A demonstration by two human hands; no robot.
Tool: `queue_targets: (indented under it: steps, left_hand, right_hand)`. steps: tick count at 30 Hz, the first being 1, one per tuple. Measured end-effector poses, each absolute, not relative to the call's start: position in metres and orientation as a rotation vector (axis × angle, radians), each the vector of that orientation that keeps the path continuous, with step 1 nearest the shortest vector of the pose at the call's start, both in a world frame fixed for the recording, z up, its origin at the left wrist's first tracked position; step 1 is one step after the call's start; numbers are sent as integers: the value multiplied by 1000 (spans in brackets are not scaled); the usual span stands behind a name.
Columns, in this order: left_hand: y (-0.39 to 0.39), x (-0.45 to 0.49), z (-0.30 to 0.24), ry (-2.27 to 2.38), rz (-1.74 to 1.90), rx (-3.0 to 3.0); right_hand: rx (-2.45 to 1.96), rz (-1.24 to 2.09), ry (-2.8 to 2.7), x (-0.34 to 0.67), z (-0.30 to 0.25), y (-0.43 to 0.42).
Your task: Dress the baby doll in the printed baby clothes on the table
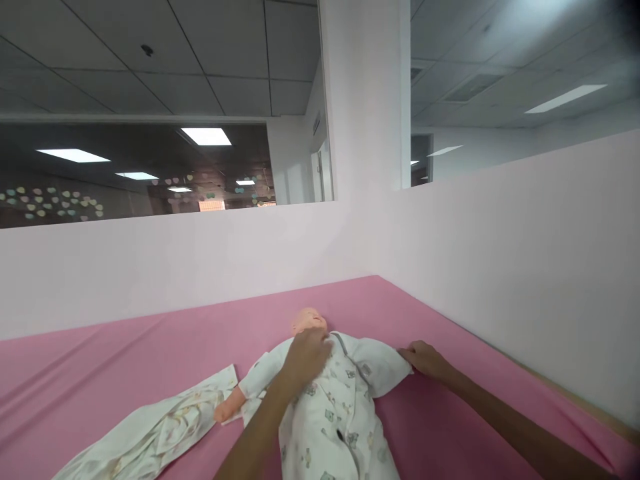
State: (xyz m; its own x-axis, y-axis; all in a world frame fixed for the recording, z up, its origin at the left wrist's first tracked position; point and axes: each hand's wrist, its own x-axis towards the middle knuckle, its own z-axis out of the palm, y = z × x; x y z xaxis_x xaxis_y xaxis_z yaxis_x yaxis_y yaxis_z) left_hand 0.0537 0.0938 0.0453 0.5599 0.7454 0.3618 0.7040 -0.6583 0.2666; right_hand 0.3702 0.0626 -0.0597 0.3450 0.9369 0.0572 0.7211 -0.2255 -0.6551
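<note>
A baby doll (309,321) lies on its back on a pink sheet (150,360), dressed in a white printed sleepsuit (335,413). My left hand (306,359) rests on the doll's chest near the collar, fingers curled down onto the cloth. My right hand (425,359) pinches the end of the sleepsuit's right-side sleeve and holds it stretched out to the side. The doll's other arm (227,407) sticks out bare-handed to the left.
A second white printed garment (150,433) lies crumpled on the sheet to the left of the doll. Pale pink partition walls (500,267) close the surface off at the back and right. Windows and ceiling lights show above.
</note>
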Motion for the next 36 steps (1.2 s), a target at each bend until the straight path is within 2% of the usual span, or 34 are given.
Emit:
queue_targets:
  steps: [3,8,16,23,29,36]
  left_hand:
    - [101,103,46,1229,285,2892]
    - [111,131,37,1293,66,2896]
    - [114,124,37,1299,22,2951]
    - [109,145,24,1291,7,3024]
    - [114,176,6,1065,-94,3108]
    - [121,190,-14,1177,-95,3102]
  right_hand:
    - [-1972,450,-1466,363,-67,71]
    - [-2029,380,-1462,390,-62,77]
    - [-2372,63,-1136,474,-41,59]
    - [-2230,-157,-1314,371,-47,75]
    - [-2172,-94,-1404,298,-44,94]
    - [-2235,46,-1574,326,-59,96]
